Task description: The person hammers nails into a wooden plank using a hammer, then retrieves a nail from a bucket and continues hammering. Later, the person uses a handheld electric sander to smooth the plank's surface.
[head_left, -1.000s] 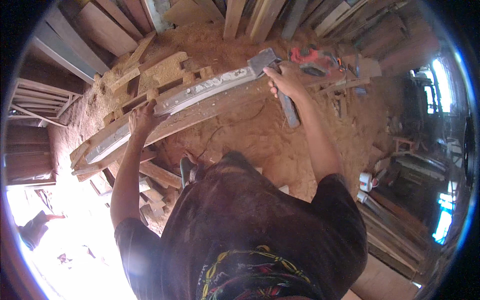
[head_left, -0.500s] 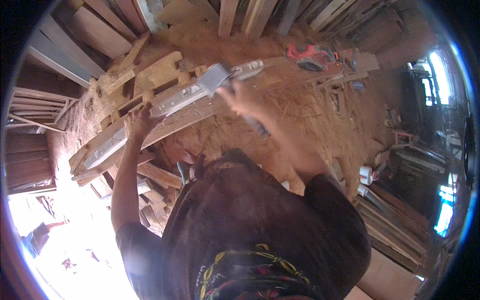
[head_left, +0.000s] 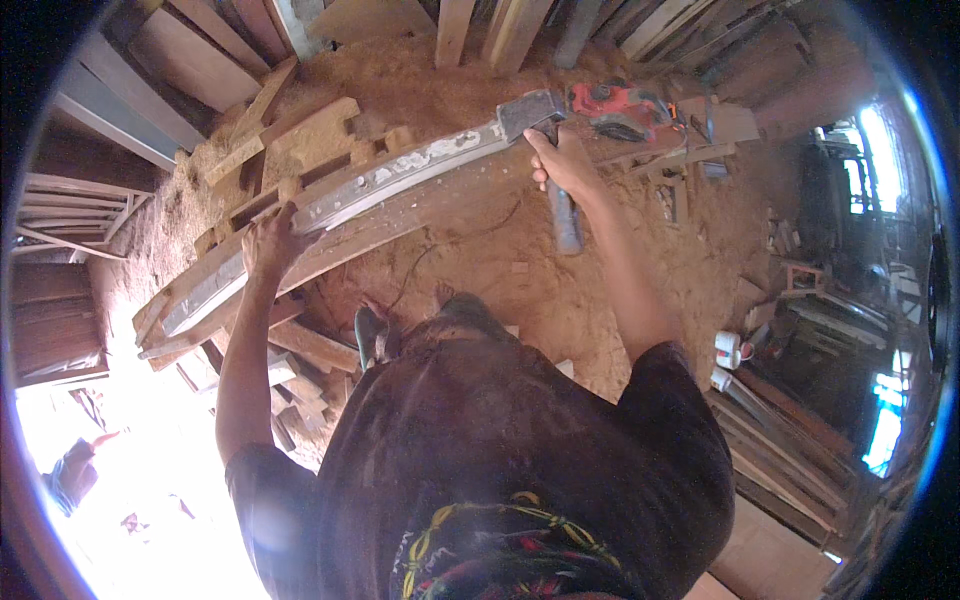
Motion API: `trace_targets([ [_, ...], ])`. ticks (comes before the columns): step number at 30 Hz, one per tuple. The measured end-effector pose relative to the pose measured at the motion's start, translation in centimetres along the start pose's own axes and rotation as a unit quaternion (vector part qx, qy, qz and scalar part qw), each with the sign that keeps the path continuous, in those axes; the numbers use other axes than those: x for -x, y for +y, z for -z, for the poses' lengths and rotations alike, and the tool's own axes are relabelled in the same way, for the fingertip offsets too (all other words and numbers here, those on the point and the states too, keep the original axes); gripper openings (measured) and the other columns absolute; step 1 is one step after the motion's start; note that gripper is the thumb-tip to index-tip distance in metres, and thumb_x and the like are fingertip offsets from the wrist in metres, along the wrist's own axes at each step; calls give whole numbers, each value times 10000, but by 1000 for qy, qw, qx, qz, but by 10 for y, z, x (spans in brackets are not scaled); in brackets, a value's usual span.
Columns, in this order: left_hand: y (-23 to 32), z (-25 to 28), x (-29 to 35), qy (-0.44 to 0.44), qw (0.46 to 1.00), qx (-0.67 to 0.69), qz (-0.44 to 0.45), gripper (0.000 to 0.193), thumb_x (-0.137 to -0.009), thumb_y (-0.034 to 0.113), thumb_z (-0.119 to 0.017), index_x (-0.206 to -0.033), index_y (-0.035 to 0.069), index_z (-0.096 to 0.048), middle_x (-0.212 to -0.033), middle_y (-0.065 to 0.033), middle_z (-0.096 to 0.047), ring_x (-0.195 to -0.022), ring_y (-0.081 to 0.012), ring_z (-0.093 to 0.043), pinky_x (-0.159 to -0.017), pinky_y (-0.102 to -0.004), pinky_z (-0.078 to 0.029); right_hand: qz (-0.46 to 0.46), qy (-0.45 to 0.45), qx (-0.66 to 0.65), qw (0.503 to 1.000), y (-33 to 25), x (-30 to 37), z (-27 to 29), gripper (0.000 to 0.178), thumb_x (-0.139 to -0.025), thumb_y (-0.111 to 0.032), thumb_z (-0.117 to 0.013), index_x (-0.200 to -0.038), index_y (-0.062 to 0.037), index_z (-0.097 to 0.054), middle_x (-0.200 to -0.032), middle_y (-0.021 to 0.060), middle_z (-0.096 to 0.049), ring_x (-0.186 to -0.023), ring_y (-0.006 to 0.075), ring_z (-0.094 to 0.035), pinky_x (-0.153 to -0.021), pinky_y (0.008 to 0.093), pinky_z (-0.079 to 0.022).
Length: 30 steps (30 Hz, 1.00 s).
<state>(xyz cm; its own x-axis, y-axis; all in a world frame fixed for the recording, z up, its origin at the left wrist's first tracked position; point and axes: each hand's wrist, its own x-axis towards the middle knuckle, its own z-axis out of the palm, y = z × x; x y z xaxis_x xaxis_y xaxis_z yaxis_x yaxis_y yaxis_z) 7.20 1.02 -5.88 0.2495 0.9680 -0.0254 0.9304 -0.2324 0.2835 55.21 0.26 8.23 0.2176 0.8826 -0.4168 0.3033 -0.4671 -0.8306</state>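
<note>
Head: right grip (head_left: pixel 562 162) clamped on hatchet (head_left: pixel 524 114), left grip (head_left: pixel 268 243) on pale bar (head_left: pixel 405 167); white tub (head_left: pixel 727 343), contents unclear.

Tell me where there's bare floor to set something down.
Mainly the brown, dusty floor between the long, pale-topped wooden beam and the dark shirt, left of the right forearm. It's crowded beyond the beam, with yellowish notched wooden blocks and a red-and-black power tool, and between left forearm and shirt, with wooden offcuts.
</note>
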Motion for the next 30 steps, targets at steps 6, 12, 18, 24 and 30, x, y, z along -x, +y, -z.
trace_targets([
  [6, 12, 13, -1, 4, 1000, -10, -2, 609, -747, 600, -856, -1127, 170, -653, -934, -84, -758, -899, -330, -749, -824, -499, -573, 36, 130, -88, 987, -3, -4, -7, 289, -1030, -332, -678, -1028, -81, -535, -710, 1, -552, -526, 101, -542, -451, 301, -476],
  [12, 12, 13, 1, 30, 999, -12, -14, 607, -710, 579, -889, -1068, 130, -691, -1006, -96, -750, -921, -328, -742, -761, -463, -586, -3, 8, 14, 1000, 1, -14, 17, 291, -1031, -335, -678, -1022, -86, -527, -709, 0, -548, -513, 103, -531, -449, 304, -477],
  [18, 13, 12, 3, 25, 1000, -17, 8, 589, -741, 561, -868, -1123, 175, -640, -952, -94, -747, -914, -343, -738, -796, -498, -573, 0, 35, -36, 999, 18, -22, 1, 310, -1034, -322, -669, -1070, -60, -507, -661, 10, -534, -479, 125, -523, -433, 326, -475],
  [24, 15, 16, -2, 16, 1000, -17, 1, 633, -709, 559, -902, -1119, 127, -688, -1018, -109, -757, -937, -330, -744, -772, -466, -590, 37, 99, -67, 992, 4, -18, 18, 336, -1026, -382, -674, -1032, -97, -497, -655, -5, -527, -485, 114, -515, -444, 319, -469],
  [30, 12, 15, 1, 8, 1000, -20, -3, 645, -717, 587, -886, -1130, 132, -689, -1011, -123, -757, -922, -341, -746, -783, -473, -591, 15, 20, 23, 999, 4, -27, 33, 357, -1023, -395, -680, -1000, -76, -521, -660, -2, -539, -494, 119, -538, -456, 321, -486],
])
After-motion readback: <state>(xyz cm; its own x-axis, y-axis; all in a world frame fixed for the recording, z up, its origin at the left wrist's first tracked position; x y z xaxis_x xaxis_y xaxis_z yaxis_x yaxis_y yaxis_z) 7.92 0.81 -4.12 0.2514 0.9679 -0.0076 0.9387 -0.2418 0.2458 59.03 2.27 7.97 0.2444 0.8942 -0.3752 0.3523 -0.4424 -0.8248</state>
